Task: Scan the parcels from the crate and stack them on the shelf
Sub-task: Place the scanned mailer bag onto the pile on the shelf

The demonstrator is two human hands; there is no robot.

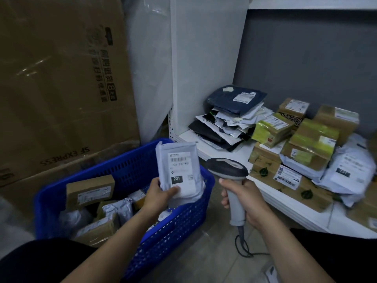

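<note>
The left hand (pixel 161 194) grips the flat grey plastic mailer parcel (pixel 177 170) upright, label facing up; just beside it, the right hand (pixel 244 198) clenches the grey handheld barcode scanner (pixel 228 170).

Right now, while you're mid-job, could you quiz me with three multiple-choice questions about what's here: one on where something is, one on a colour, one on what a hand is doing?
1. Where does the dark blue bag lie?
A. In the crate
B. On top of the pile of mailers on the shelf
C. On the floor

2. What colour is the crate?
A. Blue
B. Red
C. Green

3. What is the left hand doing?
A. Hanging empty
B. Gripping the scanner
C. Holding a white parcel, label facing the camera

Answers:
1 B: it crowns the mailer stack in the shelf's back corner.
2 A: its perforated walls are blue.
3 C: its fingers clasp the parcel's lower end, and it is the right hand that grips the scanner.
</note>
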